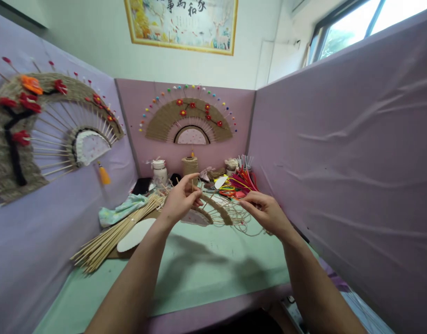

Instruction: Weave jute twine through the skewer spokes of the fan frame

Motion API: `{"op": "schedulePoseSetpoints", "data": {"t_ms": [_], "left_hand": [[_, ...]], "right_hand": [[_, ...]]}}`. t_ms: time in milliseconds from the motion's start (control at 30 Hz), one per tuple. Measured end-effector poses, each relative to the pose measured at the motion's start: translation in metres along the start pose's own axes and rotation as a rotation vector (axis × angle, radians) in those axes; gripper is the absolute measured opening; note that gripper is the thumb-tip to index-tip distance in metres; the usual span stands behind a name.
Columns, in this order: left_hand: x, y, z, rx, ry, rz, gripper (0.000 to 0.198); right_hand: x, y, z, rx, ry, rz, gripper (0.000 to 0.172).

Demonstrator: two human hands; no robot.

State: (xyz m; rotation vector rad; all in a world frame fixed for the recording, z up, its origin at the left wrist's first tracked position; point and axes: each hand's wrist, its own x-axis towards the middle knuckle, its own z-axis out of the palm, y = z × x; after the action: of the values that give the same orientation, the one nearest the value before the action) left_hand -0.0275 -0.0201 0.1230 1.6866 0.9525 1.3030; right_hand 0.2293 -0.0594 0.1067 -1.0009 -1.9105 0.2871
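1. The left hand [180, 200] is pinching thumb and forefinger together on the near rim of one half-woven fan [217, 211]. The fingertips are closing round a thin stick that is pointing up and away from the person.
2. The right hand [266, 212] is gripping a strand of twine [242, 221] between thumb and fingers. The strand is trailing in loose loops just under and inward of that grip.
3. The fan is hanging between the two grips, just above the green table [206, 269]. Its long axis is running from the left grip across to the right one, and its brown woven band is arching away from the person. How far it is tilting is hard to tell.
4. Outward and below the left grip, one bundle of bamboo sticks [119, 229] is lying on the table. They are too many to count, and they are pointing toward the left hand.
5. One white half-disc [135, 235] is lying just beside that bundle.
6. Beyond the left grip, one spool [190, 164] and one white jar [159, 171] are standing upright.
7. Beyond the right grip, one heap of coloured pipe cleaners [240, 183] is fanning outward.
8. Two finished fans are hanging on the purple walls. One left-wall fan [42, 125] is showing well outward of the left hand, and one back-wall fan [189, 121] is showing above both grips.
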Motion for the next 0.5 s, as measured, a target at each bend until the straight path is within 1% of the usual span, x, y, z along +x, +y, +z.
{"op": "schedulePoseSetpoints", "data": {"t_ms": [100, 300, 367, 500], "left_hand": [[-0.003, 0.003, 0.001, -0.018, -0.019, -0.027, 0.057], [-0.008, 0.011, 0.005, -0.065, -0.042, -0.053, 0.057], [-0.007, 0.009, 0.007, -0.118, -0.008, -0.054, 0.055], [-0.004, 0.003, 0.01, -0.266, 0.116, -0.073, 0.049]], "right_hand": [[0.0, 0.006, -0.001, 0.066, -0.034, 0.05, 0.031], [-0.002, 0.02, 0.005, 0.302, -0.104, 0.23, 0.032], [-0.004, 0.026, 0.009, 0.359, -0.131, 0.251, 0.031], [-0.009, 0.037, 0.015, 0.467, -0.175, 0.242, 0.026]]}}
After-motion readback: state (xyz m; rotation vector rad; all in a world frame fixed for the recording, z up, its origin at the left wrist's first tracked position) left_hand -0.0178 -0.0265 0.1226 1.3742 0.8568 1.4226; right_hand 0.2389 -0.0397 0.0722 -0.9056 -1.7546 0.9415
